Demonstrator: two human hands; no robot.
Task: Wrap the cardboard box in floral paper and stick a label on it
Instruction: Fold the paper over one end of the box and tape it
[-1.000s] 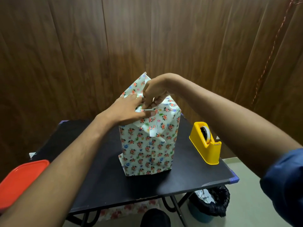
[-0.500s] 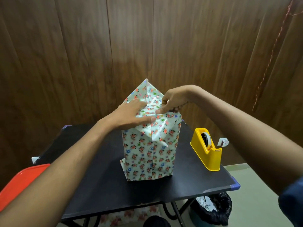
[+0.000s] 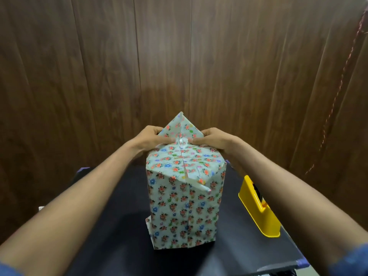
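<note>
Two hands — left and right — pinched the paper flap atop the wrapped box, upright on a black table — yellow dispenser beside it, wood panelling behind.

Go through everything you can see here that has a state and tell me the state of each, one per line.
Wrapped box: upright on the black table, near top flap folded down.
Far triangular flap: standing up, not folded down.
Left hand: grips the flap's left edge.
Right hand: grips the flap's right edge.
Yellow tape dispenser: standing on the table, right of the box, untouched.
</note>
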